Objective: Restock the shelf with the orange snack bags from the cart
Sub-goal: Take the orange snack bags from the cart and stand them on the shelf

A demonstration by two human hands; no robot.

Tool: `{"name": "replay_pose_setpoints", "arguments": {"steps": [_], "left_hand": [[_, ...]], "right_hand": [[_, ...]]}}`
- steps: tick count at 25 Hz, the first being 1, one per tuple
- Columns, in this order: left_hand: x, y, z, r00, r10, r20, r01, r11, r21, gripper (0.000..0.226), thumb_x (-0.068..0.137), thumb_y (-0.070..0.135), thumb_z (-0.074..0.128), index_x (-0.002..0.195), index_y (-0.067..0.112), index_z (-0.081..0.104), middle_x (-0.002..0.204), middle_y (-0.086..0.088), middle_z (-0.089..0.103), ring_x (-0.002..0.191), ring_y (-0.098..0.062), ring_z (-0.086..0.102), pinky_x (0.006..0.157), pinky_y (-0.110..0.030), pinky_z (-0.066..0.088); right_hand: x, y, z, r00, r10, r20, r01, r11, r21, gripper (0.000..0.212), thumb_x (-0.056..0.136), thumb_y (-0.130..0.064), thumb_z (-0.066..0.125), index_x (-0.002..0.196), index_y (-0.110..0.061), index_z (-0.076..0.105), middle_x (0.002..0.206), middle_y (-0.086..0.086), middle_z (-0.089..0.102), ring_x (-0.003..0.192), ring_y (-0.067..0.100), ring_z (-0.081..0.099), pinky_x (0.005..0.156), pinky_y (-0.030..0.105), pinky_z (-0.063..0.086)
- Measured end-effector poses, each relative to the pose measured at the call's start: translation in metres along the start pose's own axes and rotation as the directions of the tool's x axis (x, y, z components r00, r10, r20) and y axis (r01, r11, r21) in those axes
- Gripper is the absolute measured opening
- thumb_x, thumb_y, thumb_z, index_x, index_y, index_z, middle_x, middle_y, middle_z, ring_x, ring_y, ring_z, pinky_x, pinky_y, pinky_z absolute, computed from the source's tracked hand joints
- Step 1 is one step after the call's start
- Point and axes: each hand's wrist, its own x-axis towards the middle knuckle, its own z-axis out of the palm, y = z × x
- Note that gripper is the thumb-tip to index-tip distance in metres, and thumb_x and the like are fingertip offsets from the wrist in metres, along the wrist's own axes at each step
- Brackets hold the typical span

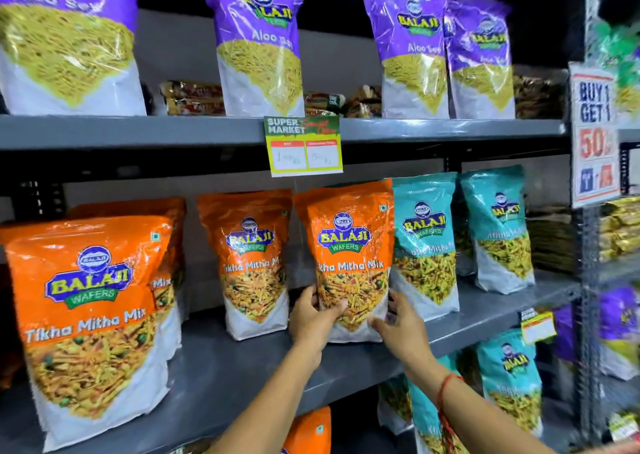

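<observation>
An orange Tikha Mitha Mix bag (pixel 349 245) stands upright on the middle grey shelf (pixel 242 363), right of centre. My left hand (pixel 315 315) grips its lower left edge, and my right hand (pixel 398 322) holds its lower right corner. Another orange bag (pixel 252 259) stands just to its left. A large orange bag (pixel 90 315) fills the near left of the same shelf, with one more orange bag (pixel 166 245) behind it. An orange bag top (pixel 310 429) shows on the shelf below. The cart is out of view.
Teal snack bags (pixel 426 245) stand directly right of the held bag, touching it. Purple Aloo Sev bags (pixel 259 38) line the upper shelf. A price tag (pixel 304 145) hangs from the upper shelf edge above the held bag. A promo sign (pixel 594 135) hangs on the right upright.
</observation>
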Motion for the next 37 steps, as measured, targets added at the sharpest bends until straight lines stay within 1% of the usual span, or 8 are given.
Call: {"name": "replay_pose_setpoints", "arguments": {"steps": [5,10,14,18,22,27,31,37], "left_hand": [[-0.019,0.004,-0.026,0.996,0.044,-0.081,-0.040,0.998,0.044,0.054,0.068,0.029,0.081,0.118,0.026,0.060,0.116,-0.001,0.071,0.108,-0.023,0.066,0.097,-0.047,0.052],[-0.050,0.005,-0.080,0.956,0.069,-0.284,-0.020,0.985,0.169,0.062,0.066,0.047,0.078,0.123,0.031,0.058,0.116,0.006,0.072,0.107,-0.019,0.066,0.095,-0.045,0.053],[-0.066,0.004,-0.115,0.929,0.074,-0.361,-0.018,0.988,0.156,0.056,0.066,0.040,0.081,0.118,0.028,0.061,0.115,-0.001,0.072,0.104,-0.024,0.067,0.094,-0.047,0.053],[-0.074,-0.002,-0.127,0.911,0.080,-0.404,-0.002,0.982,0.188,0.060,0.067,0.043,0.080,0.121,0.029,0.059,0.116,-0.002,0.072,0.105,-0.024,0.067,0.094,-0.047,0.053],[-0.073,-0.002,-0.125,0.907,0.085,-0.413,0.005,0.977,0.213,0.059,0.067,0.047,0.079,0.121,0.032,0.059,0.116,0.002,0.072,0.104,-0.021,0.068,0.093,-0.046,0.054],[-0.073,-0.001,-0.123,0.910,0.091,-0.405,0.007,0.972,0.234,0.064,0.069,0.047,0.078,0.126,0.030,0.056,0.121,0.001,0.070,0.110,-0.023,0.065,0.096,-0.045,0.052],[-0.075,-0.004,-0.124,0.920,0.104,-0.379,-0.019,0.975,0.220,0.065,0.069,0.046,0.078,0.128,0.030,0.055,0.124,0.000,0.068,0.114,-0.023,0.064,0.098,-0.048,0.051],[-0.074,-0.005,-0.124,0.927,0.104,-0.360,-0.042,0.983,0.178,0.063,0.072,0.040,0.078,0.129,0.028,0.054,0.126,0.000,0.066,0.116,-0.023,0.062,0.099,-0.049,0.051]], "right_hand": [[-0.014,-0.014,0.016,0.997,-0.010,0.079,0.007,0.999,0.045,0.055,0.081,-0.013,0.073,0.131,-0.022,0.053,0.110,0.008,0.070,0.103,0.031,0.067,0.091,0.050,0.054],[-0.039,-0.045,0.050,0.971,-0.087,0.224,0.052,0.986,0.157,0.051,0.082,-0.011,0.068,0.126,-0.032,0.054,0.117,-0.004,0.070,0.109,0.021,0.066,0.095,0.049,0.054],[-0.059,-0.061,0.076,0.948,-0.114,0.298,0.052,0.977,0.208,0.047,0.083,-0.009,0.067,0.121,-0.035,0.055,0.116,-0.002,0.070,0.107,0.020,0.066,0.094,0.049,0.055],[-0.067,-0.066,0.089,0.934,-0.113,0.339,0.035,0.973,0.227,0.050,0.085,-0.007,0.069,0.127,-0.029,0.054,0.114,-0.003,0.068,0.108,0.021,0.065,0.095,0.047,0.055],[-0.064,-0.067,0.087,0.928,-0.104,0.357,0.015,0.970,0.243,0.050,0.086,-0.006,0.069,0.130,-0.025,0.053,0.108,-0.007,0.065,0.102,0.015,0.062,0.090,0.036,0.055],[-0.062,-0.067,0.086,0.920,-0.111,0.376,0.002,0.961,0.277,0.051,0.088,-0.005,0.067,0.132,-0.025,0.051,0.115,-0.005,0.062,0.106,0.013,0.058,0.080,0.023,0.050],[-0.065,-0.066,0.087,0.916,-0.117,0.383,-0.004,0.953,0.302,0.056,0.089,-0.007,0.067,0.138,-0.024,0.047,0.119,-0.006,0.059,0.111,0.013,0.054,0.091,0.028,0.047],[-0.068,-0.065,0.086,0.917,-0.124,0.379,-0.024,0.931,0.363,0.059,0.089,-0.009,0.069,0.141,-0.022,0.045,0.124,-0.002,0.060,0.112,0.015,0.056,0.092,0.030,0.049]]}}
